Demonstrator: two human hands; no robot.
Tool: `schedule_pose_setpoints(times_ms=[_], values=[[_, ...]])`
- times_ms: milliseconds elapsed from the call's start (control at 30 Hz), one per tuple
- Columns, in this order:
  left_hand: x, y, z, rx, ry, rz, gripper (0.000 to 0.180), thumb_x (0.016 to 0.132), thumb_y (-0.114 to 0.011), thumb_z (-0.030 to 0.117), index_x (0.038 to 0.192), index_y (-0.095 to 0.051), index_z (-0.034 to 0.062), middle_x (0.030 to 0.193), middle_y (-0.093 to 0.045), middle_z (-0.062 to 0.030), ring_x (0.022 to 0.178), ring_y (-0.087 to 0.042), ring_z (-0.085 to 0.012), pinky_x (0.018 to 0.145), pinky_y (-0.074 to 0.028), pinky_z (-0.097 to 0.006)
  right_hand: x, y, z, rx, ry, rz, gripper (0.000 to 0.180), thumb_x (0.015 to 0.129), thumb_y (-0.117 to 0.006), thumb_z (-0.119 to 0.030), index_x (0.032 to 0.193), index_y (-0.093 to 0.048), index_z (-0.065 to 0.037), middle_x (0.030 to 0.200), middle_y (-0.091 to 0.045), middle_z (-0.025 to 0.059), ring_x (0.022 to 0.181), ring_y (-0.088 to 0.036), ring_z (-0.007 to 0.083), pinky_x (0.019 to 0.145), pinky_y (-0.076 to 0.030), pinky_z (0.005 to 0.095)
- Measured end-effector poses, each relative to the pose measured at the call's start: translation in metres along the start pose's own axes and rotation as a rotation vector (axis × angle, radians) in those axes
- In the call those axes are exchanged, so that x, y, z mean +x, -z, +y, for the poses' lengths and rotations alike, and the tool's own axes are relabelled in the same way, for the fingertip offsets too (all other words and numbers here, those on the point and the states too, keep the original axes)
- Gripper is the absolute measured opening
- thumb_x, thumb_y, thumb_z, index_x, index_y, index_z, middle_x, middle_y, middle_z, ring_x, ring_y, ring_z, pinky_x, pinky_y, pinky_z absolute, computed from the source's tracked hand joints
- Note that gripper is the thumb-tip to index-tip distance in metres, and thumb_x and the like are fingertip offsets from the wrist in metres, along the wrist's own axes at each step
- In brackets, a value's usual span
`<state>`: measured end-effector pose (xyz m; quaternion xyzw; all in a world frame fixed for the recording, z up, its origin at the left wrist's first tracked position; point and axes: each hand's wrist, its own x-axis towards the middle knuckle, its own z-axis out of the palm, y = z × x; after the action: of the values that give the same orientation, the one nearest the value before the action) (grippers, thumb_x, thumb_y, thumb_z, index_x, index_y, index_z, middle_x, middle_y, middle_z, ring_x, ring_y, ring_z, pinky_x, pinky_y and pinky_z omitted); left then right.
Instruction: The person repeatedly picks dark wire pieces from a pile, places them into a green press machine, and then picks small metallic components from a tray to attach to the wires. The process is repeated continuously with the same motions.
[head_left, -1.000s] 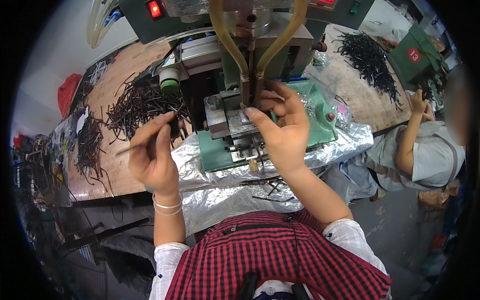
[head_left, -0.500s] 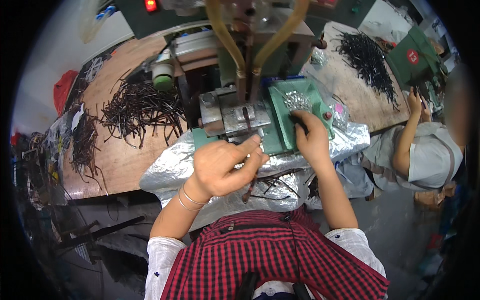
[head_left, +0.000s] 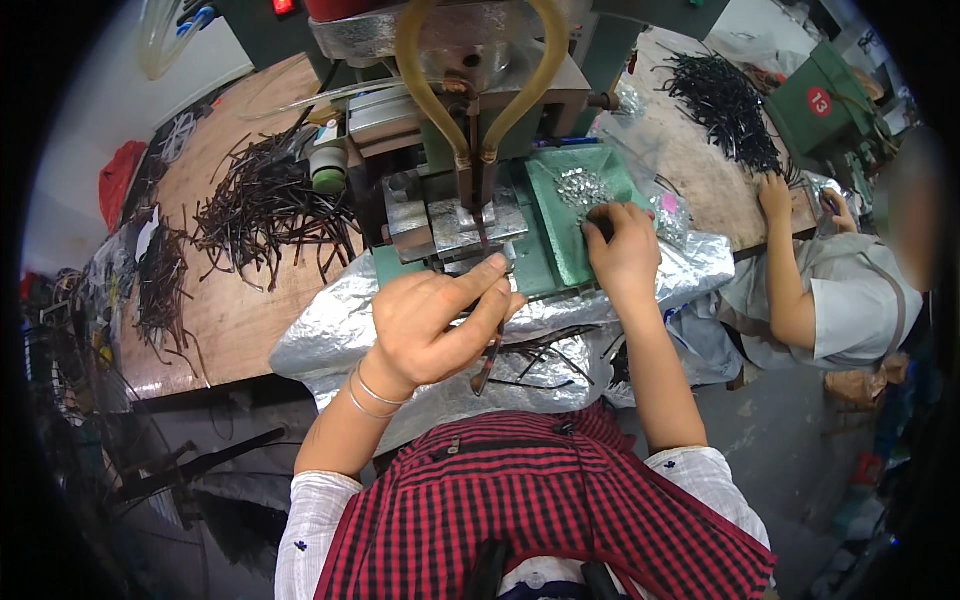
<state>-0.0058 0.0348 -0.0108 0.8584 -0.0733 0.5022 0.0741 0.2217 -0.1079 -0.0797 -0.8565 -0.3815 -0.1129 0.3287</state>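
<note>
My left hand pinches a dark brown eyeglass temple between thumb and fingers. Its wider end hangs below the fingers, while the far end reaches the metal block under the two upright prongs of the machine. Over the green tray is my right hand, its fingers curled at the near edge of a heap of small shiny metal parts. Whatever sits between those fingertips is too small to make out.
Yellowish hoses curve down to the prongs. Brown temples lie piled on the left table; black ones lie at the right. Silver foil covers the front edge. A co-worker sits at the right beside a green machine.
The view has shifted slightly. My right fingers have curled in more at the tray, and my left hand keeps its pinch on the temple. The co-worker's hand has moved to the black pile.
</note>
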Motion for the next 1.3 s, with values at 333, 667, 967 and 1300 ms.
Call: schedule_pose_setpoints(times_ms=[333, 667, 967, 1300], values=[[-0.052, 0.074, 0.008, 0.699, 0.275, -0.207, 0.026, 0.083, -0.079, 0.006, 0.109, -0.077, 0.0083, 0.104, -0.078, -0.0059, 0.066, -0.064, -0.0151, 0.059, -0.05, -0.027, -0.001, 0.002, 0.001, -0.002, 0.012, 0.052, 0.009, 0.088, -0.073, -0.011, 0.091, -0.067, -0.005, 0.084, -0.069, 0.0131, 0.079, -0.067, 0.034, 0.083, -0.052, 0.042], [-0.14, 0.078, -0.148, 0.717, 0.446, -0.525, 0.01, 0.081, -0.071, 0.007, 0.09, -0.072, 0.0038, 0.098, -0.064, -0.0129, 0.09, -0.061, -0.0332, 0.077, -0.05, -0.045, 0.004, 0.001, -0.007, 0.455, -0.141, -0.029, 0.014, 0.095, -0.071, -0.008, 0.107, -0.074, 0.0, 0.091, -0.076, 0.0102, 0.08, -0.07, 0.0159, 0.08, -0.053, 0.0286], [-0.147, 0.082, -0.156, 0.013, 0.965, 0.343, 0.019, 0.1, -0.07, 0.01, 0.116, -0.064, 0.0017, 0.108, -0.074, -0.0106, 0.09, -0.068, -0.015, 0.08, -0.055, -0.028, -0.019, 0.024, -0.007, 0.728, -0.243, -0.017, 0.014, 0.094, -0.072, -0.003, 0.107, -0.073, 0.001, 0.096, -0.077, 0.0077, 0.087, -0.071, 0.0123, 0.085, -0.053, 0.0261], [-0.106, 0.045, -0.106, -0.609, 1.383, 0.528, 0.029, 0.107, -0.061, 0.021, 0.127, -0.061, -0.0002, 0.103, -0.077, -0.0146, 0.084, -0.073, -0.0152, 0.065, -0.054, -0.025, 0.014, 0.006, -0.114, 0.852, 0.103, 0.102, 0.013, 0.088, -0.07, -0.001, 0.1, -0.07, 0.002, 0.098, -0.072, 0.0141, 0.092, -0.072, 0.0278, 0.083, -0.054, 0.0343]])
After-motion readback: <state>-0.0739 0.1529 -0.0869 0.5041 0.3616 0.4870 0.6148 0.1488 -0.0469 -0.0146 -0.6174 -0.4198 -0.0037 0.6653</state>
